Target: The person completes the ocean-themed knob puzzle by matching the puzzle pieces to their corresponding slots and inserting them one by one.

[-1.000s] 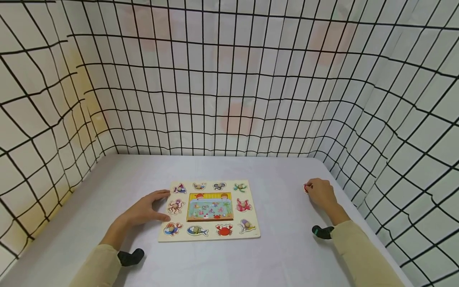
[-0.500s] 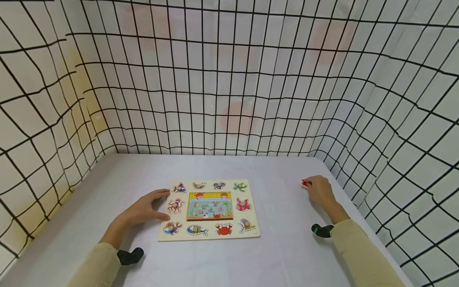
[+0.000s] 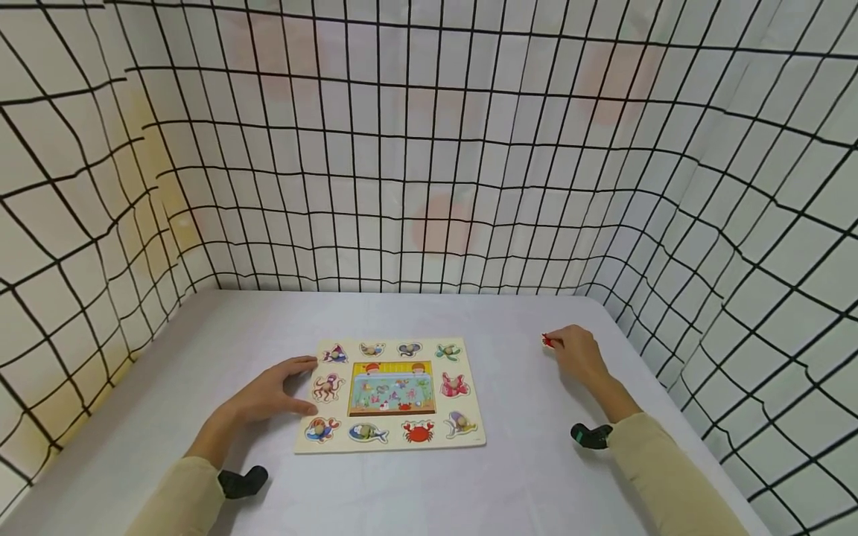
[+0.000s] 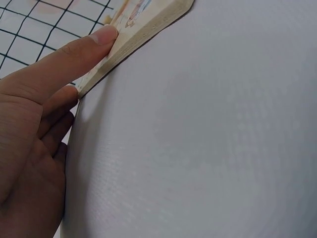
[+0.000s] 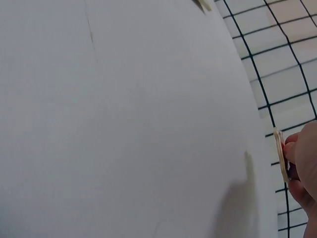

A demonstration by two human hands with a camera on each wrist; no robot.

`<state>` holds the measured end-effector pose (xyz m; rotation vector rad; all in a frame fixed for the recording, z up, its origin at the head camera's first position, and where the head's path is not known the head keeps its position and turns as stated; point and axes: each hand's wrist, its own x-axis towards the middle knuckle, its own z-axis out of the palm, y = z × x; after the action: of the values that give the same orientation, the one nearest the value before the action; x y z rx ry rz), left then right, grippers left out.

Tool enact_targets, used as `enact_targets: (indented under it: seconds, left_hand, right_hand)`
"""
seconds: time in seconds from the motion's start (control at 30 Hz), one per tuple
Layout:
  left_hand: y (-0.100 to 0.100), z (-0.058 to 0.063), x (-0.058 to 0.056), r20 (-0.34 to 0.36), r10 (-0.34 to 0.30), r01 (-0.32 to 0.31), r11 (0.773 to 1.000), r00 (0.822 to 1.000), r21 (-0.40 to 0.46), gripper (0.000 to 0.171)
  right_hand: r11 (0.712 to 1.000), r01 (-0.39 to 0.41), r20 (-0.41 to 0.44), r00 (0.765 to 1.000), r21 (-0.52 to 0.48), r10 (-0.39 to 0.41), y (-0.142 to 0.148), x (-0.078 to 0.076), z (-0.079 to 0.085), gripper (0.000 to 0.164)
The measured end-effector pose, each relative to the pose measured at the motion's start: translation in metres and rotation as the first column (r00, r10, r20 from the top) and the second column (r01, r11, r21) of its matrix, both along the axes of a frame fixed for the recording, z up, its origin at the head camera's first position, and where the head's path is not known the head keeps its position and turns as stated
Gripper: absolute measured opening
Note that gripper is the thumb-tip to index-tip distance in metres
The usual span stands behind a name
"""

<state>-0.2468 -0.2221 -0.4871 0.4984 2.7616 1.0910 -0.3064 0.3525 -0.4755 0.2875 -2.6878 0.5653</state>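
A wooden peg puzzle board (image 3: 472, 435) with sea-animal shapes round a fish-tank picture lies on the table. Beside its left edge is my left hand (image 3: 268, 391), thumb and index finger spread apart and touching the board. In the left wrist view the thumb (image 4: 74, 57) rests over the board's edge (image 4: 133, 47), with the other fingers stretched out below it. My right hand (image 3: 578, 353), to the board's right, pinches a small red crab puzzle piece (image 3: 547, 341). In the right wrist view that piece (image 5: 281, 154) appears edge-on, raised above the table, its face mostly hidden by the fingers.
A white-covered table (image 3: 523, 491) spreads under both hands. Black grid netting (image 3: 409, 179) in front of pale cloth walls the table at the back and both sides. The board's corner (image 5: 202, 5) shows at the top of the right wrist view.
My right hand has moved left toward the board and slightly away from me, carrying the crab piece, which shows more clearly. My left hand and the board have stayed in place.
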Motion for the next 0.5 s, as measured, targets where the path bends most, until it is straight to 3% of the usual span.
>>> enact_targets:
  seconds: [0.5]
  left_hand:
    - [0.000, -0.001, 0.001, 0.013, 0.008, -0.008, 1.000, 1.000, -0.001, 0.091]
  right_hand:
    - [0.991, -0.129, -0.074, 0.989, 0.020, 0.130, -0.044, 0.003, 0.007, 0.015]
